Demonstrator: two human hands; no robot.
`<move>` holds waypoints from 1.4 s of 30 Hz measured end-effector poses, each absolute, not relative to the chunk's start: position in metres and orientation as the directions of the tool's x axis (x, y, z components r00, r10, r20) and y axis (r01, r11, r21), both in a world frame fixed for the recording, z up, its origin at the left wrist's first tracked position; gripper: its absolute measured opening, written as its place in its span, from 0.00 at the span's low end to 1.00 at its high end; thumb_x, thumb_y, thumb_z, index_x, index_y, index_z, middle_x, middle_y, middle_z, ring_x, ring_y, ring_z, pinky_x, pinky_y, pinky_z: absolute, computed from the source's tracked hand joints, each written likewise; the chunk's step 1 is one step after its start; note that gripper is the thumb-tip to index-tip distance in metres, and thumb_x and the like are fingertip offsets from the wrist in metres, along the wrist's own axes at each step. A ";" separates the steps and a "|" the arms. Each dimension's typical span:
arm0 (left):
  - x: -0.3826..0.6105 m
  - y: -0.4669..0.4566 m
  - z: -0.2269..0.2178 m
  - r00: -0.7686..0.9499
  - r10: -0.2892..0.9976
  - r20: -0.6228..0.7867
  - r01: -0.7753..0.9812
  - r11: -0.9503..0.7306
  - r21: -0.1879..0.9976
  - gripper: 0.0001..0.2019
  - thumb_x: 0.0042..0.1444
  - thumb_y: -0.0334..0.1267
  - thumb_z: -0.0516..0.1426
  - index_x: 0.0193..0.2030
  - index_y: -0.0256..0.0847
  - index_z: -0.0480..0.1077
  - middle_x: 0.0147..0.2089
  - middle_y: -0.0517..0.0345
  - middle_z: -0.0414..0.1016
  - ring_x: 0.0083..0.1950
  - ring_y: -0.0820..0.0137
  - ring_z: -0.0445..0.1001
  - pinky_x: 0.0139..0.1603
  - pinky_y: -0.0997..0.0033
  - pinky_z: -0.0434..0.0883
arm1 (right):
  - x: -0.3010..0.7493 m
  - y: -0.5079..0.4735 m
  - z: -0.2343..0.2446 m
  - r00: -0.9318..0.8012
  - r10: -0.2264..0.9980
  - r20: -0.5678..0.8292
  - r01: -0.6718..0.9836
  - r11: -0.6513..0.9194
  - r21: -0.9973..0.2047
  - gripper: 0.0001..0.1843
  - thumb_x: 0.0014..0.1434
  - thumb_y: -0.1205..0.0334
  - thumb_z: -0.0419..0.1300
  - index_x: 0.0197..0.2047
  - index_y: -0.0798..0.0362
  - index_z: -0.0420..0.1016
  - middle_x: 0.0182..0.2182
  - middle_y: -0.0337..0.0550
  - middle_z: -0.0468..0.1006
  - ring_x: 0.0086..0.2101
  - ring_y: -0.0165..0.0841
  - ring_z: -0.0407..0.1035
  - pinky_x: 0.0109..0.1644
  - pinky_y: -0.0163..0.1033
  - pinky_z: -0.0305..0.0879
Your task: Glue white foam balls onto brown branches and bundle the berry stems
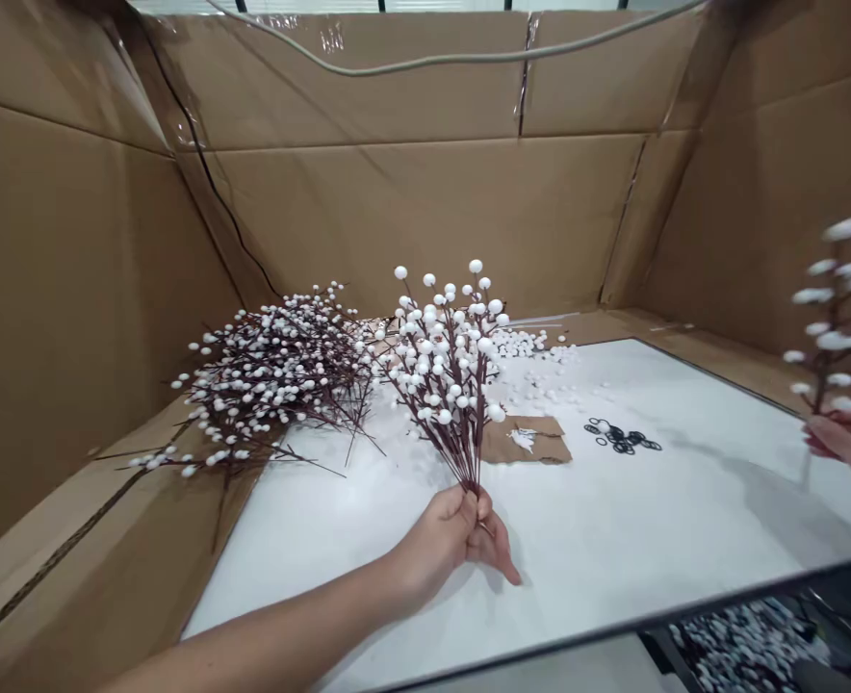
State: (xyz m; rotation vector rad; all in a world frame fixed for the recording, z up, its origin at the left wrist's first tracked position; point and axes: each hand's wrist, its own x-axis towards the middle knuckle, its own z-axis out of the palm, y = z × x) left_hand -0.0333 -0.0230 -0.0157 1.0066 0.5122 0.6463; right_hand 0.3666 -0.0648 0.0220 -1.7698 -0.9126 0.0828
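At bottom centre, the left hand [447,544] is wrapping its fingers [461,510] tightly around the gathered stems of a bundle of white-berried sprays [440,375], which is standing upright above the fist. At the right edge, the right hand [848,438] is closing on the stem of a single, blurred berry spray [834,308]. Farther off, a white board [613,549] is carrying a cardboard scrap [525,441], small black rings [619,435] and loose white berries [533,361]. Left of centre, a heap of berry sprays [273,375] is lying before the tall cardboard walls [411,221].
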 end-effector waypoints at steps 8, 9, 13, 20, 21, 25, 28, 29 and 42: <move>-0.035 -0.020 -0.024 0.748 0.662 -0.040 -0.261 0.350 0.900 0.20 0.49 0.55 0.53 0.26 0.39 0.55 0.22 0.59 0.72 0.24 0.67 0.76 0.31 0.67 0.70 | 0.169 -0.055 0.066 0.227 0.932 0.282 0.141 0.255 -0.957 0.20 0.39 0.45 0.66 0.29 0.51 0.68 0.26 0.38 0.71 0.25 0.29 0.68 0.29 0.34 0.71; -0.035 -0.021 -0.024 0.752 0.658 -0.035 -0.262 0.347 0.901 0.20 0.49 0.56 0.53 0.26 0.39 0.55 0.22 0.59 0.72 0.24 0.67 0.76 0.30 0.67 0.70 | 0.155 -0.053 0.064 0.167 0.937 0.306 0.104 0.292 -0.951 0.19 0.42 0.46 0.65 0.30 0.51 0.67 0.25 0.37 0.71 0.25 0.29 0.68 0.29 0.34 0.71; -0.034 -0.023 -0.025 0.761 0.649 -0.007 -0.269 0.326 0.906 0.21 0.47 0.57 0.53 0.27 0.39 0.56 0.22 0.58 0.72 0.23 0.67 0.75 0.27 0.71 0.69 | 0.128 -0.046 0.047 0.038 0.937 0.348 0.098 0.343 -0.934 0.14 0.51 0.50 0.60 0.32 0.52 0.64 0.27 0.38 0.72 0.28 0.30 0.70 0.33 0.36 0.72; -0.033 -0.025 -0.022 0.759 0.652 0.010 -0.264 0.293 0.919 0.19 0.49 0.54 0.54 0.27 0.39 0.57 0.22 0.59 0.71 0.23 0.70 0.74 0.27 0.72 0.69 | 0.125 -0.048 0.036 -0.014 0.938 0.346 0.244 0.338 -0.909 0.11 0.56 0.53 0.55 0.31 0.51 0.63 0.29 0.39 0.69 0.31 0.32 0.69 0.37 0.38 0.71; -0.034 -0.025 -0.022 0.757 0.653 0.010 -0.260 0.286 0.922 0.19 0.49 0.54 0.54 0.28 0.39 0.57 0.22 0.59 0.71 0.23 0.70 0.74 0.27 0.72 0.69 | 0.124 -0.049 0.037 -0.021 0.938 0.345 0.253 0.339 -0.906 0.11 0.56 0.53 0.55 0.32 0.51 0.63 0.29 0.40 0.69 0.31 0.32 0.69 0.36 0.38 0.70; -0.034 -0.026 -0.023 0.762 0.648 0.024 -0.249 0.258 0.934 0.20 0.48 0.55 0.54 0.28 0.39 0.56 0.22 0.59 0.71 0.22 0.70 0.74 0.27 0.71 0.68 | 0.121 -0.050 0.041 -0.016 0.935 0.353 0.294 0.342 -0.893 0.10 0.57 0.53 0.54 0.33 0.51 0.63 0.28 0.40 0.71 0.29 0.32 0.69 0.33 0.36 0.69; -0.034 -0.025 -0.024 0.755 0.655 0.029 -0.229 0.223 0.947 0.21 0.47 0.58 0.52 0.28 0.39 0.56 0.22 0.59 0.70 0.23 0.70 0.73 0.27 0.72 0.67 | 0.118 -0.050 0.044 -0.017 0.930 0.367 0.354 0.348 -0.868 0.09 0.57 0.54 0.53 0.32 0.50 0.62 0.25 0.38 0.69 0.28 0.31 0.69 0.30 0.34 0.68; -0.034 -0.025 -0.024 0.754 0.657 0.026 -0.220 0.214 0.952 0.21 0.48 0.58 0.52 0.28 0.39 0.56 0.22 0.59 0.70 0.23 0.70 0.73 0.26 0.72 0.67 | 0.118 -0.051 0.045 -0.017 0.930 0.368 0.373 0.347 -0.860 0.09 0.57 0.54 0.52 0.31 0.50 0.62 0.25 0.38 0.69 0.28 0.31 0.69 0.30 0.34 0.68; -0.033 -0.024 -0.027 0.765 0.642 0.037 -0.277 0.278 0.920 0.23 0.45 0.59 0.53 0.27 0.38 0.57 0.21 0.61 0.69 0.21 0.70 0.73 0.25 0.72 0.69 | 0.117 -0.054 0.040 0.117 0.935 0.336 0.200 0.309 -0.930 0.12 0.53 0.51 0.57 0.32 0.51 0.64 0.29 0.40 0.69 0.30 0.32 0.69 0.35 0.37 0.72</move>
